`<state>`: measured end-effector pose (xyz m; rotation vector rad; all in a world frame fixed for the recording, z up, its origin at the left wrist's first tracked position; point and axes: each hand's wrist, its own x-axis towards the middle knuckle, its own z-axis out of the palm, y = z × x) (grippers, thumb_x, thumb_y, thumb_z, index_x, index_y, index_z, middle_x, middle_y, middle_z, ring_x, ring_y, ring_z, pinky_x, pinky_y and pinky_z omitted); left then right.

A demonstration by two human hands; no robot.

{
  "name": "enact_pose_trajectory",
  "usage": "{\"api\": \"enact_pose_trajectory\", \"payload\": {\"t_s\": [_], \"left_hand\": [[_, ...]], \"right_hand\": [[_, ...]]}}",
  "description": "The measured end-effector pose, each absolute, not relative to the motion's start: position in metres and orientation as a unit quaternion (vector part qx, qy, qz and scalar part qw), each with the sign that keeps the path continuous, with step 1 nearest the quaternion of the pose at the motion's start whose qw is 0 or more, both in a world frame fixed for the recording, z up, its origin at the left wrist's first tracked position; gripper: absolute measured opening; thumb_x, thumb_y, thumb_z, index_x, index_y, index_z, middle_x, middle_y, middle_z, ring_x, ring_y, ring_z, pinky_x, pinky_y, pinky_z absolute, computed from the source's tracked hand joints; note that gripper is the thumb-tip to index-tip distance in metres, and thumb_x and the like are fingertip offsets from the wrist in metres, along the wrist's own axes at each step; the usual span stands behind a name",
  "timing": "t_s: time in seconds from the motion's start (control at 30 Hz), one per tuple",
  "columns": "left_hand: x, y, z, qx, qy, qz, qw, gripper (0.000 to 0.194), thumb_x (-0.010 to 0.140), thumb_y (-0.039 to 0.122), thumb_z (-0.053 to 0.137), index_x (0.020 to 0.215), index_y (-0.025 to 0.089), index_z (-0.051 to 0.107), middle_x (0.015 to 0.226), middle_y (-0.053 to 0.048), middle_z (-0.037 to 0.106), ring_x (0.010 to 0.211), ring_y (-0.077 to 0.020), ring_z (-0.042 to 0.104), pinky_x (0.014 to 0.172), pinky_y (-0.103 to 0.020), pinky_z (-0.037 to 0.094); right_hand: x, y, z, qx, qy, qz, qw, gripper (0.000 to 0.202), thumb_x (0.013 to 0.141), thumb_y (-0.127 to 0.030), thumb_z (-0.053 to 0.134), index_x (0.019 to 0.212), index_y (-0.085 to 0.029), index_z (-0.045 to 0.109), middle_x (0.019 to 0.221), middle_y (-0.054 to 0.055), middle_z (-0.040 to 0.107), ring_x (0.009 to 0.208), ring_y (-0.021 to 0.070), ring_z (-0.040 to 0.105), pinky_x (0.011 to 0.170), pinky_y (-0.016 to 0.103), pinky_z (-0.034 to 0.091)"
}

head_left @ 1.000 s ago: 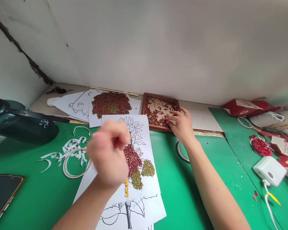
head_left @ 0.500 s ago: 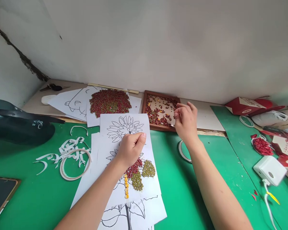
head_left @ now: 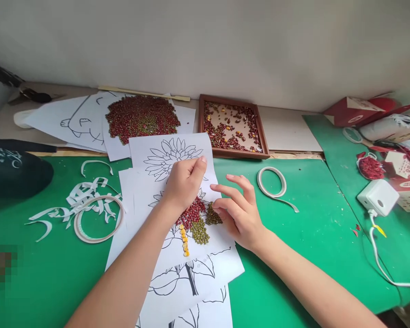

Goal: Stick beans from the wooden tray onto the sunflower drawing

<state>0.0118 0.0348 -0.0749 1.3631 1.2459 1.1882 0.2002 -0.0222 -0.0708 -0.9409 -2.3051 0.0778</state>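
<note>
Above the green tabletop point(head_left: 310, 255), mid-frame, the left hand point(head_left: 185, 182) is clenching, contents hidden; the right hand point(head_left: 242, 216) is hanging half-open beside green beans point(head_left: 212, 216), hold unclear.

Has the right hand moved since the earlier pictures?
Yes. Judged against the wooden tray, the right hand has come toward the person and somewhat left, from the tray's right side to the flower drawing.
</note>
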Motion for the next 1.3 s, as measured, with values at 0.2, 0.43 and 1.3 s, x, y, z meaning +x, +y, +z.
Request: {"api": "enact_pose_trajectory", "payload": {"t_s": [0.2, 0.43, 1.3], "left_hand": [[0.0135, 0.0345, -0.0739, 0.574, 0.501, 0.479, 0.436, 0.059, 0.109, 0.055, 0.048, 0.062, 0.021, 0.034, 0.055, 0.003, 0.032, 0.052, -0.0125, 0.03, 0.052, -0.033, 0.02], [0.0141, 0.0328, -0.0739, 0.569, 0.496, 0.494, 0.431, 0.064, 0.107, 0.06, 0.055, 0.061, 0.021, 0.032, 0.056, 0.003, 0.028, 0.053, -0.0125, 0.027, 0.051, -0.033, 0.02], [0.0151, 0.0346, -0.0717, 0.577, 0.492, 0.49, 0.43, 0.066, 0.107, 0.065, 0.051, 0.061, 0.022, 0.031, 0.053, 0.003, 0.032, 0.05, -0.0128, 0.029, 0.048, -0.035, 0.018]], "right_hand": [[0.2004, -0.0113, -0.0723, -0.321, -0.894, 0.064, 0.306, 0.018, 0.098, -0.008, 0.064, 0.103, -0.024, 0.068, 0.122, 0.005, 0.079, 0.137, 0.0306, 0.057, 0.119, 0.059, 0.046], [0.2037, -0.0145, -0.0738, -0.302, -0.9, 0.093, 0.299, 0.016, 0.098, -0.01, 0.068, 0.105, -0.024, 0.071, 0.124, 0.004, 0.078, 0.138, 0.032, 0.055, 0.117, 0.058, 0.049], [0.2084, -0.0196, -0.0646, -0.299, -0.904, 0.073, 0.296, 0.022, 0.092, -0.017, 0.069, 0.108, -0.026, 0.079, 0.121, 0.005, 0.08, 0.128, 0.0318, 0.061, 0.113, 0.061, 0.051]]}}
